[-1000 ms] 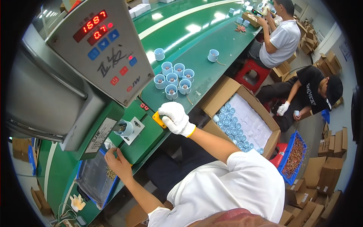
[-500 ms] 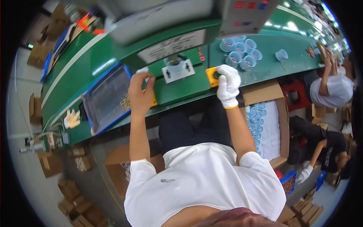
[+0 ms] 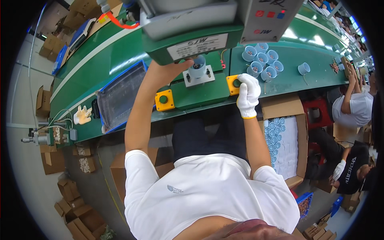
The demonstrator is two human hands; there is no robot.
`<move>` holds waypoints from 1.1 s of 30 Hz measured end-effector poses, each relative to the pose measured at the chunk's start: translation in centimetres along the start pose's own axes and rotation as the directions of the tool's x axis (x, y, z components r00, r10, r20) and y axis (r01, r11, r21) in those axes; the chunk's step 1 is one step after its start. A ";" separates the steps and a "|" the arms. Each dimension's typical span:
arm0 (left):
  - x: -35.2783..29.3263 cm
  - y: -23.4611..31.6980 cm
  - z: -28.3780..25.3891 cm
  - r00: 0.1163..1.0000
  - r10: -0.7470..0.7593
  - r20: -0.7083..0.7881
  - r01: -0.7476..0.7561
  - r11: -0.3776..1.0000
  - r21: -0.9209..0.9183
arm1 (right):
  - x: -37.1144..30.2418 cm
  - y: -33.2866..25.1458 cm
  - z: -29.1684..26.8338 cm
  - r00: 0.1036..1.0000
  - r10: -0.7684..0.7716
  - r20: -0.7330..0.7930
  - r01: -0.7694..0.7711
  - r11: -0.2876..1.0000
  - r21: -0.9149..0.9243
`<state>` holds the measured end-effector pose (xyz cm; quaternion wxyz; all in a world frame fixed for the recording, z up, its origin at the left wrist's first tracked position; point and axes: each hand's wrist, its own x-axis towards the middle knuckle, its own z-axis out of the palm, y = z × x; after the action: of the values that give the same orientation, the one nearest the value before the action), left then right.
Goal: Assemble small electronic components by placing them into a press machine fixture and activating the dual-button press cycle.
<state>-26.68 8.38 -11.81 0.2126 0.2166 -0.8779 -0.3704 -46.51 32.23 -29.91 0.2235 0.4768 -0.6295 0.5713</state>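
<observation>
My bare left hand [image 3: 166, 74] reaches under the green press head [image 3: 194, 44]. A fingertip meets the left rim of a light-blue plastic cup [image 3: 197, 71], and the hand appears closed on it; the press head hides the other fingers. Small dark bits lie inside the cup. It sits upright in a metal fixture plate [image 3: 200, 80] with two black clamps. My right hand [image 3: 249, 94], in a white glove, is curled at the yellow button box [image 3: 233, 86], its thumb side against the dark green button. A second yellow button box [image 3: 164, 101] stands untouched below my left forearm.
A blue-edged grey tray [image 3: 120, 96] lies left, near a loose glove [image 3: 82, 115]. Several filled blue cups [image 3: 262, 59] stand on the green bench at right. A cardboard carton [image 3: 290, 140] of cups is beside my right arm. Co-workers sit at right.
My left hand has left the left button box and moved up and right to the cup under the press. My right hand stays at its button box. The view has shifted slightly.
</observation>
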 end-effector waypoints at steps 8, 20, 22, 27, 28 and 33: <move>2.1 -2.3 0.4 0.973 -0.070 0.221 0.013 0.969 0.248 | 0.4 -0.7 0.3 1.000 0.000 -0.017 0.001 0.999 0.037; 2.7 0.7 0.8 0.965 -0.166 0.200 0.094 0.941 0.326 | 0.5 -0.9 -0.5 0.999 0.035 -0.017 -0.034 0.998 0.058; 2.6 0.7 0.7 0.966 -0.171 0.192 0.103 0.941 0.321 | 0.4 -1.0 -0.6 0.999 0.040 -0.012 -0.039 0.998 0.054; 2.9 0.2 0.6 0.961 -0.182 0.208 0.116 0.949 0.292 | 0.5 -0.8 -0.5 0.999 0.035 -0.015 -0.035 0.998 0.060; 3.0 0.1 0.5 0.961 -0.184 0.206 0.119 0.949 0.293 | 0.5 -0.8 -0.4 0.999 0.029 -0.017 -0.028 0.998 0.058; 3.6 -0.7 0.1 0.939 -0.176 0.296 0.105 0.965 0.240 | 0.6 -1.0 0.0 1.000 0.027 -0.015 -0.026 0.998 0.065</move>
<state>-29.53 6.06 -11.60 0.0176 0.2395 -0.9183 -0.3149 -45.93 32.17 -28.95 0.2054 0.4708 -0.6152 0.5981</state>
